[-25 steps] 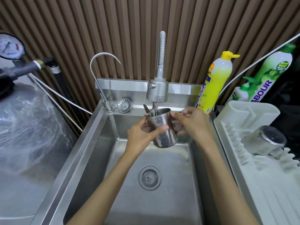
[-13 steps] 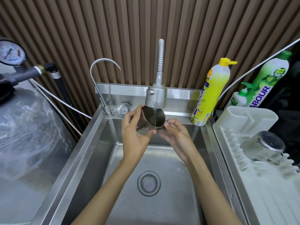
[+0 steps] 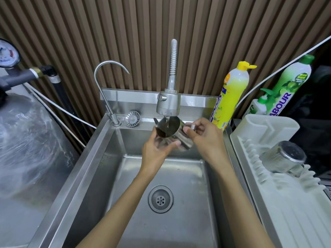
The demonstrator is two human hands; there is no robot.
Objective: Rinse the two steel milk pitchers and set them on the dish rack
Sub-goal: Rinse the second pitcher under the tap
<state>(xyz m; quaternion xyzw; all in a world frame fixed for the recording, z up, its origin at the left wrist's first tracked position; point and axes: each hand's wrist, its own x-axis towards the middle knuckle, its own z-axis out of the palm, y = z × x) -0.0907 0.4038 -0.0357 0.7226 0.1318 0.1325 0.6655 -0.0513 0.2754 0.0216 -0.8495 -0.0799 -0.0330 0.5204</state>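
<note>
A steel milk pitcher is tilted under the spray faucet, mouth up toward the running water, spout pointing left. My left hand cups its body from below and in front. My right hand grips its handle on the right side. Both hands are over the back of the steel sink. A second steel pitcher lies tipped over, bottom facing me, on the white dish rack at the right.
A thin gooseneck tap and a loose drain strainer stand at the sink's back left. A yellow detergent bottle and green bottles stand behind the rack. A plastic-wrapped tank with a pressure gauge fills the left.
The pitcher was rolled from upright to tilted and now sits with its mouth up under the stream. My right hand moved from beneath it to its handle. The view shifted slightly.
</note>
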